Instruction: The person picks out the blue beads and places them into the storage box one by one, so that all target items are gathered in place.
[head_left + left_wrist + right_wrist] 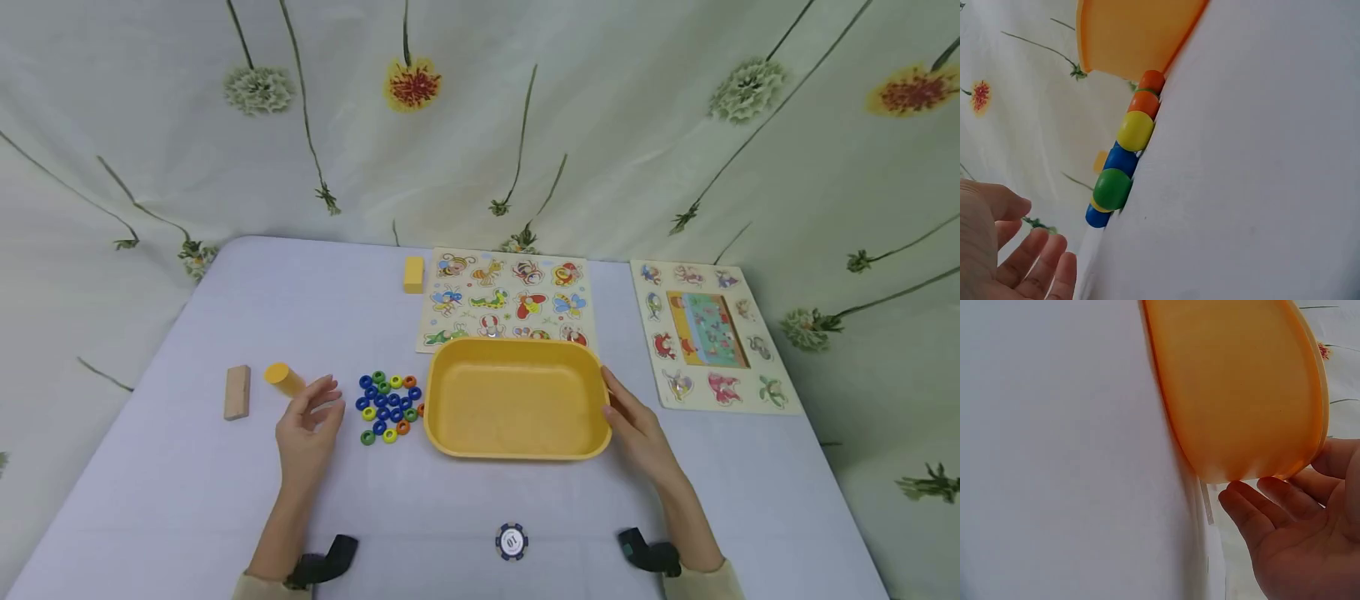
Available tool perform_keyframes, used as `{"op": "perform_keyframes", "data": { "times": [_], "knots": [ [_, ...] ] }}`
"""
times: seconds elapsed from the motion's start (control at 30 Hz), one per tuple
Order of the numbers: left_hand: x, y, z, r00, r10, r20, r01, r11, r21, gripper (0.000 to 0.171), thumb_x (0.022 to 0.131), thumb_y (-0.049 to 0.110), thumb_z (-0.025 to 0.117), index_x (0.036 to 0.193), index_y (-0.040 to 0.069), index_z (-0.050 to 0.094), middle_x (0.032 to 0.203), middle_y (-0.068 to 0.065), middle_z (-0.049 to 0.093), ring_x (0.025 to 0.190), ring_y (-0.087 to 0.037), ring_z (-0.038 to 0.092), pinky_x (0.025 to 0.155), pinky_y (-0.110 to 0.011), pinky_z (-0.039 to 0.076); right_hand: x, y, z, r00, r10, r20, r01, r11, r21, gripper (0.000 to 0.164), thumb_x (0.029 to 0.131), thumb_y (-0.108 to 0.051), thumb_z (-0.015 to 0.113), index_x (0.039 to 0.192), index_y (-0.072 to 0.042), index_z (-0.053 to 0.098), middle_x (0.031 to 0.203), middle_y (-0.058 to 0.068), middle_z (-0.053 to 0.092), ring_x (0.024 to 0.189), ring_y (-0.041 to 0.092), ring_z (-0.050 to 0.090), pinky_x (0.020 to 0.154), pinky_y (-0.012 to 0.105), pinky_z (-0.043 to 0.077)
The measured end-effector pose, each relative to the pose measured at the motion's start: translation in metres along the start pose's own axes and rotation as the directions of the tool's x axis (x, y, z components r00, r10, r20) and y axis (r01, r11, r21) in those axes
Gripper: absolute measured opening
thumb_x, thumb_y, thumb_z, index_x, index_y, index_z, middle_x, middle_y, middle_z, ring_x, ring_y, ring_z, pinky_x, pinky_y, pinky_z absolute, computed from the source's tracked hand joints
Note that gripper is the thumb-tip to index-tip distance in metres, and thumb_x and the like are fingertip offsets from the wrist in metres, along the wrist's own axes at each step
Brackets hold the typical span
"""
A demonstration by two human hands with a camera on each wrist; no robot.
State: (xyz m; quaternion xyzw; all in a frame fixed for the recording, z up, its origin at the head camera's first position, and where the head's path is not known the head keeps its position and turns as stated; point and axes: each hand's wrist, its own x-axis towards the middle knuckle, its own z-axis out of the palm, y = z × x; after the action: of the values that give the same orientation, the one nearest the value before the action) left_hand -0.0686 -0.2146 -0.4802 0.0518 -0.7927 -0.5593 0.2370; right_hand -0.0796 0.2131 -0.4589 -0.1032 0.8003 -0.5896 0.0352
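A shallow yellow tray [517,400] stands at the middle of the table. My right hand [637,429] is at its right end, the thumb over the rim and the fingers against the outer wall; the right wrist view shows the fingertips [1235,490] at the tray wall [1241,394]. My left hand [309,425] hovers with loosely bent fingers and nothing between them, left of a cluster of beads [382,408] in blue, green, yellow and orange. In the left wrist view the beads [1113,187] lie beyond the fingers. A yellow cylinder [282,378] is just behind this hand, partly hidden by it.
A wooden block [237,392] lies at the left, a yellow block [413,275] at the back. Behind the tray is an insect puzzle board [510,292], partly covered by it. Another puzzle board [712,337] lies at the right, a poker chip [512,542] in front.
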Motion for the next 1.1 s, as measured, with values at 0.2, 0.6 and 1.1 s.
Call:
{"op": "perform_keyframes", "data": {
  "times": [0.2, 0.6, 1.1],
  "knots": [
    [0.001, -0.01, 0.004, 0.982, -0.168, 0.091, 0.153, 0.976, 0.155, 0.037, 0.081, 0.007, 0.062, 0.117, 0.013, 0.056, 0.108, -0.001, 0.058, 0.092, -0.008, 0.054, 0.076, -0.005, 0.041, 0.0, 0.004, 0.003, 1.0, -0.002, -0.007, 0.002, 1.0, -0.002, 0.048, 0.093, -0.012, 0.043, 0.139, -0.018, 0.029, 0.144, 0.001, 0.027, 0.128, 0.025, 0.033, 0.092, 0.009, 0.032],
    [0.001, -0.009, 0.009, 0.978, -0.146, 0.149, 0.087, 0.936, 0.341, 0.033, 0.076, 0.006, 0.066, 0.108, 0.013, 0.062, 0.096, 0.001, 0.058, 0.083, -0.008, 0.049, 0.07, -0.01, 0.039, -0.004, 0.006, 0.002, 1.0, 0.007, -0.023, -0.007, 1.0, -0.006, 0.048, 0.094, -0.011, 0.041, 0.139, -0.018, 0.029, 0.144, 0.002, 0.027, 0.13, 0.022, 0.028, 0.093, 0.008, 0.029],
    [0.005, 0.002, 0.02, 0.996, -0.047, 0.075, 0.027, 0.97, 0.242, 0.024, 0.076, 0.019, 0.069, 0.098, 0.009, 0.064, 0.083, -0.001, 0.063, 0.072, -0.005, 0.055, 0.063, -0.008, 0.043, -0.004, -0.022, 0.006, 0.999, 0.039, -0.008, -0.039, 0.999, 0.008, 0.047, 0.093, -0.004, 0.038, 0.139, -0.004, 0.026, 0.145, 0.009, 0.025, 0.132, 0.024, 0.023, 0.094, 0.006, 0.026]
  ]
}}
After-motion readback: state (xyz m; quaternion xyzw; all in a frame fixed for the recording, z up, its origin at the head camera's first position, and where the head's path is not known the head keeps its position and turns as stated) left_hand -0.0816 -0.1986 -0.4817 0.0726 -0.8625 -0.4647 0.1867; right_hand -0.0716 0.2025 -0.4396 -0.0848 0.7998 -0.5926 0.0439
